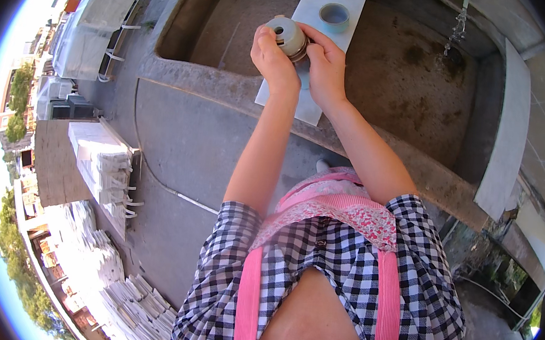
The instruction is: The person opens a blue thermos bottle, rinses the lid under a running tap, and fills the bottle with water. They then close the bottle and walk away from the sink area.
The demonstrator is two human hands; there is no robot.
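Both hands are closed around a small rounded piece [289, 34], pale grey on top with a dark hole in its middle and a brownish banded lower part. I cannot make out its exact kind. My left hand [271, 58] grips its left side, and my right hand [325, 59] clasps it from the right. The fingers cover part of its side. It is held above a white plank [308, 103] that lies across a stone basin [196, 74]. Just beyond my right hand, a small round light-blue pot [334, 18] with an open top stands on the plank.
Water runs from a tap [467, 0] into the right part of the basin. A pale slab [507, 135] lies along the basin's right end. A hose [170, 190] crosses the concrete floor at left, near wrapped pallets [90, 28] and stacked white pieces [105, 171].
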